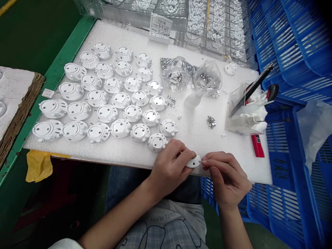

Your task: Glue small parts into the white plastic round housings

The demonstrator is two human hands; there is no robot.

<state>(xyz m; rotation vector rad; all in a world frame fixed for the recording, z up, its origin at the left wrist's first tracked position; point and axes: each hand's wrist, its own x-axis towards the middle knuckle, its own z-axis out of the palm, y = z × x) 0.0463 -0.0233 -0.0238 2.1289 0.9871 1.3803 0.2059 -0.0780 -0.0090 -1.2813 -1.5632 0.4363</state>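
The left hand (169, 169) holds a small white round piece (192, 162), with its fingers wrapped close around one side. The right hand (229, 174) is pinched narrow, with a tiny bit (200, 161) at its fingertips, right by the edge of the piece. The bit is too small to tell just what it is. I cannot tell if the piece touches the white surface (197, 138) under it.

It looks like the close-up part of the work, where the tiny bit and the edge of the piece meet. A move this small calls for a still left hand and a soft, slow pinch from the right, with the bit lined up straight.

Past the left hand and to its left, lots of white pieces (120, 127) sit in rows. Past the hands, there is a little heap of shiny bits (211, 122), a white bottle (192, 100) and two clear bags with more bits inside. Past the right hand, off to its right, are a clear box (242, 129) and a red thing (257, 146).
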